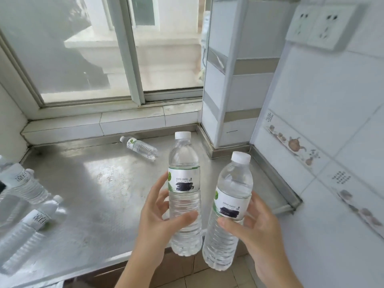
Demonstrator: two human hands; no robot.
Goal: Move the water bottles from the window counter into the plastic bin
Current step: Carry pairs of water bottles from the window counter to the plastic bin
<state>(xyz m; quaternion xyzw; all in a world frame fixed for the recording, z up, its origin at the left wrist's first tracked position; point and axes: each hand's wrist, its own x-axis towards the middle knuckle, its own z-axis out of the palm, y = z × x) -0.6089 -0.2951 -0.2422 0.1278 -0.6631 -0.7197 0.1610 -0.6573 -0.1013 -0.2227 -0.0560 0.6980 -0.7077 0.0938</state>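
My left hand (160, 223) grips a clear water bottle (184, 163) with a white cap, held upright over the front edge of the steel window counter (99, 194). My right hand (257, 229) grips a second bottle (234, 183), tilted slightly right, beside the first. A third bottle (140, 146) lies on its side at the back of the counter near the window ledge. At the far left, several bottles (27, 204) lie together inside what looks like a clear plastic bin (6, 217), only partly in view.
A sliding window (104, 59) runs behind the counter above a tiled ledge. A white tiled pillar (234, 90) stands at the back right corner. The tiled wall on the right carries power sockets (322, 26). Floor tiles show below the counter's front edge.
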